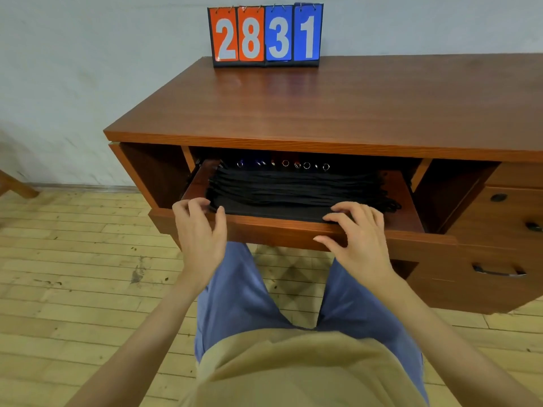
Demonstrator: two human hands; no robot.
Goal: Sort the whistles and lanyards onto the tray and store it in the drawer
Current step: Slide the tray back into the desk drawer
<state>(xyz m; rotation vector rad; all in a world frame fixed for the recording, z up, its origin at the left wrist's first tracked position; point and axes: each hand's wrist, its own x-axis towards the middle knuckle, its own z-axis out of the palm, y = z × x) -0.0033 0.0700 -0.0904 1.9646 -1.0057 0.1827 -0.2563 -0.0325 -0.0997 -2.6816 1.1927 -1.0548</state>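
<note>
The wooden drawer (282,230) under the desk top stands pulled out toward me. Inside it lies a black tray (264,211) covered with several black lanyards (293,189) laid side by side. Their metal rings and the whistles (296,165), blue and red, line the tray's far edge, half hidden in shadow under the desk. My left hand (199,230) hovers at the drawer's front left edge, fingers spread, holding nothing. My right hand (355,236) rests with spread fingers over the drawer's front right edge, fingertips near the lanyard ends.
A flip scoreboard (266,35) reading 28 and 31 stands at the back of the wooden desk top (352,104). More drawers with handles (496,271) sit at the right. Wooden floor lies below, and my legs are under the drawer.
</note>
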